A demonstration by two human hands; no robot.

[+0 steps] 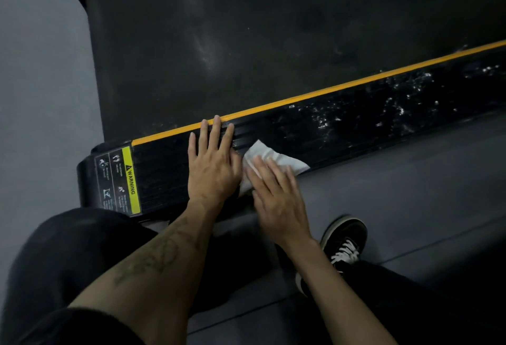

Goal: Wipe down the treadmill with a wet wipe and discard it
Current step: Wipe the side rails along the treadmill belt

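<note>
On black treadmill side rail (pixel 356 122) w/ yellow edge stripe: one white crumpled wet wipe (pixel 276 159), pressed flat under right hand (pixel 276 196), fingers straight. Left hand (pixel 212 164) flat on rail just beside wipe, holding nothing. One black-and-white sneaker (pixel 343 240) near rail.

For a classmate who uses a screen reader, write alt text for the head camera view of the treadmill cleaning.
A person's right hand presses a white wet wipe flat on the treadmill's black side rail, while the left hand rests flat on the rail beside it. A yellow stripe edges the dark belt, and a warning label marks the rail's end.
</note>
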